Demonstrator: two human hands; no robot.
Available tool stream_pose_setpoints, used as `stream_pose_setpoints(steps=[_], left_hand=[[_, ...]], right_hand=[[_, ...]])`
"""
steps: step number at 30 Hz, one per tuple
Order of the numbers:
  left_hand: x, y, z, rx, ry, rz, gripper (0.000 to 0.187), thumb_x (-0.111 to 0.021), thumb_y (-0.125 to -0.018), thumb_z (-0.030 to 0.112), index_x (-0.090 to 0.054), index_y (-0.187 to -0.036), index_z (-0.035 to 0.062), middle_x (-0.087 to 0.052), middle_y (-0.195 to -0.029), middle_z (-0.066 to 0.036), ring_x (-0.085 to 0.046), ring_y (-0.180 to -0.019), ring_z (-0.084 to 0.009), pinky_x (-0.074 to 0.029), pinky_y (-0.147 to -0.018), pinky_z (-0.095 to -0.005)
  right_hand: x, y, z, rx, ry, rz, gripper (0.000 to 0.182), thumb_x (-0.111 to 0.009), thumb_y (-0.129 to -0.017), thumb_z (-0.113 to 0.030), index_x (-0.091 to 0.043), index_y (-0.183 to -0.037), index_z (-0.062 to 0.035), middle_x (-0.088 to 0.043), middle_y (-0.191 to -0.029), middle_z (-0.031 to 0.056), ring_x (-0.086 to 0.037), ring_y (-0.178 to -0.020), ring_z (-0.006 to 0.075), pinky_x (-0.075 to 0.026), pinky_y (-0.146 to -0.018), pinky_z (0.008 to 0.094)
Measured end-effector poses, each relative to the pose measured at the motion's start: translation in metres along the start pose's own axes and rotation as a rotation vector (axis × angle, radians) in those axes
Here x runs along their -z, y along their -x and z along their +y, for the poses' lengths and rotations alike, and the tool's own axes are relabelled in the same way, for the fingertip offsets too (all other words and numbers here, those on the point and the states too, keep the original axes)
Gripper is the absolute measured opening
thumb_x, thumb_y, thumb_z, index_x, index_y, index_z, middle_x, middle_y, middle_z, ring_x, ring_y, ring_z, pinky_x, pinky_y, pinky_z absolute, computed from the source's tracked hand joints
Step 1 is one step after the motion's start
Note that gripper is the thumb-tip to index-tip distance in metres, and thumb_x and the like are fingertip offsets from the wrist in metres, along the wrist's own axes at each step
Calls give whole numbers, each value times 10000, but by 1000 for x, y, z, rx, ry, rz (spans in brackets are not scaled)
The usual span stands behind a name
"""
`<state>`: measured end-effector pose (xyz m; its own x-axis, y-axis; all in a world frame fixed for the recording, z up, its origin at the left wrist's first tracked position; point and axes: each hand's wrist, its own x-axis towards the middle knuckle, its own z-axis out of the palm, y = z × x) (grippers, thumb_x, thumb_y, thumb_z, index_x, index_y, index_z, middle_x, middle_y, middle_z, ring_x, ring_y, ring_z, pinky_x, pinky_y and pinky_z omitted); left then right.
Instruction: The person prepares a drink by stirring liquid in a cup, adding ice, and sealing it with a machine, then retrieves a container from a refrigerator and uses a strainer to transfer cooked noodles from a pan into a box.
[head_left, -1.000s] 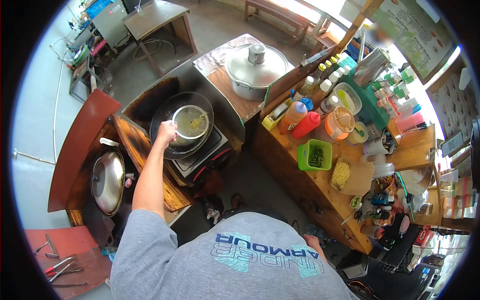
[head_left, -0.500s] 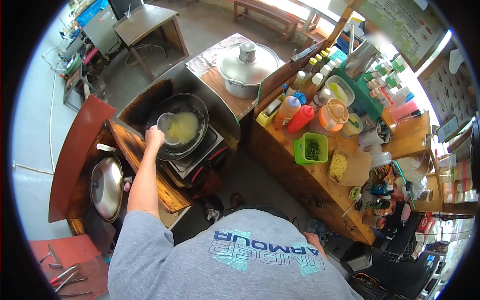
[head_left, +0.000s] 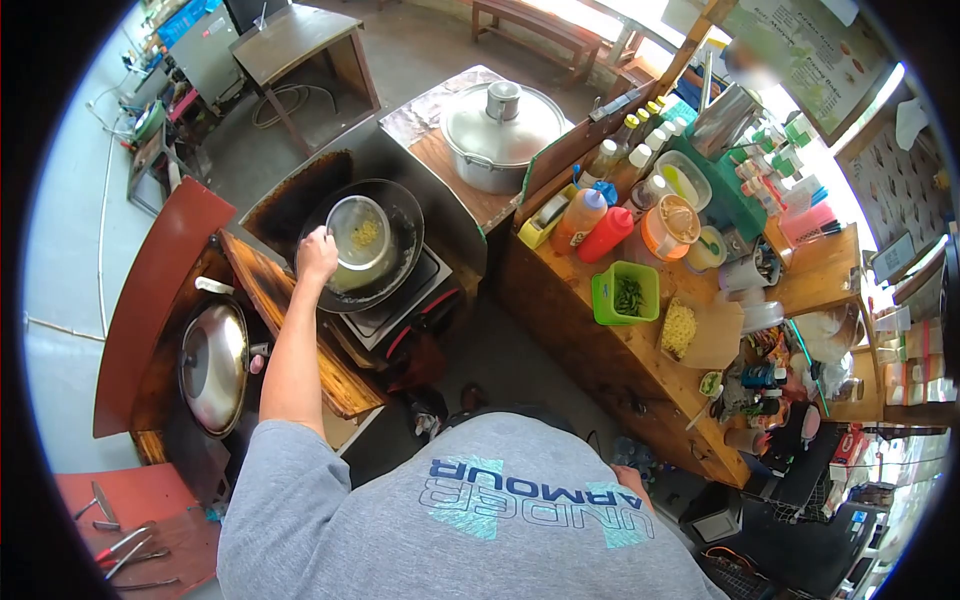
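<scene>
My left hand (head_left: 318, 254) is closed around the handle of a round strainer (head_left: 358, 232), which holds small yellow bits. The strainer is over the dark wok (head_left: 408, 218), and yellowish liquid shows below it. Under the wok is a stove (head_left: 433, 283) with a metal top. Down by my right side, my right hand (head_left: 631, 482) is mostly hidden by the grey shirt; its fingers cannot be made out.
A lidded metal pot (head_left: 490, 160) stands behind the stove. On the right counter are sauce bottles (head_left: 605, 235), a green container (head_left: 625, 294) and a box of yellow food (head_left: 703, 335). A metal lid (head_left: 213, 370) lies left. Another person (head_left: 745, 70) is partly visible upper right.
The strainer has come up from the liquid, and the yellow bits now sit gathered in it. My left hand has moved slightly up and to the right.
</scene>
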<state>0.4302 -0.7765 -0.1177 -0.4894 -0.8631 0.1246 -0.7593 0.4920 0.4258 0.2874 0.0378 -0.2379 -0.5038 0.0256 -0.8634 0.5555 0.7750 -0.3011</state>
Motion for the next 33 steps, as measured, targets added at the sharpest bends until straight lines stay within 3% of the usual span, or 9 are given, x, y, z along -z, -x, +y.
stream_pose_setpoints(steps=[5,12,14,17,19,21,24,30,33], left_hand=[[38,2,11,21,-173,93,268,-482,-988,256,-615,-1140,79,-699,-976,-284,-672,-934,-488,-532,-833,-565],[40,3,1,-5,-195,106,302,-480,-993,255,-615,-1215,100,-710,-960,-268,-682,-906,-482,-542,-806,-566],[41,6,4,-9,-186,123,316,-482,-993,253,-612,-1239,104,-712,-959,-262,-684,-899,-481,-544,-802,-565],[39,12,15,-59,-222,137,328,-486,-994,246,-604,-1270,113,-718,-929,-254,-694,-881,-470,-553,-788,-559],[34,16,21,-165,-367,-50,337,-478,-999,235,-597,-1291,118,-720,-904,-252,-703,-875,-456,-561,-771,-554],[20,17,16,-190,-380,-56,298,-466,-1001,220,-601,-1241,107,-721,-895,-251,-709,-869,-444,-567,-756,-553],[-1,14,6,-60,-344,-27,189,-465,-980,184,-581,-1083,76,-724,-879,-234,-710,-858,-442,-568,-761,-558],[1,17,8,-135,-423,-36,204,-472,-935,118,-583,-1102,78,-730,-870,-215,-719,-833,-429,-578,-735,-543],[3,14,7,-131,-448,24,207,-482,-922,109,-581,-1101,80,-734,-871,-206,-726,-838,-412,-584,-725,-529]], right_hand=[[0,-14,0,112,113,-44,353,-664,-961,-296,-666,-1176,-16,-690,-1127,125,-678,-972,296,-609,-805,465],[-1,-6,-19,62,88,-28,336,-667,-962,-304,-677,-1137,-18,-692,-1086,116,-678,-938,280,-608,-795,462],[2,-23,-3,232,145,-83,326,-672,-954,-315,-689,-1106,-27,-696,-1037,103,-682,-883,263,-604,-775,440],[2,-13,-16,140,123,-29,325,-673,-948,-322,-697,-1092,-33,-698,-1010,93,-684,-849,252,-599,-758,423],[2,-10,-18,147,121,-35,329,-673,-946,-321,-696,-1098,-30,-698,-1014,94,-684,-852,255,-598,-757,423],[1,-11,-18,154,116,-42,333,-672,-945,-319,-695,-1103,-27,-698,-1019,96,-684,-854,257,-598,-755,423],[0,-6,-21,90,63,-14,345,-673,-944,-317,-691,-1119,-21,-697,-1037,102,-684,-873,260,-600,-753,423],[1,-10,-12,49,32,-15,352,-676,-942,-306,-685,-1143,-17,-695,-1072,111,-681,-918,265,-603,-764,432],[1,-19,1,185,134,-69,353,-677,-944,-305,-685,-1150,-18,-698,-1074,106,-684,-928,270,-604,-772,436]])
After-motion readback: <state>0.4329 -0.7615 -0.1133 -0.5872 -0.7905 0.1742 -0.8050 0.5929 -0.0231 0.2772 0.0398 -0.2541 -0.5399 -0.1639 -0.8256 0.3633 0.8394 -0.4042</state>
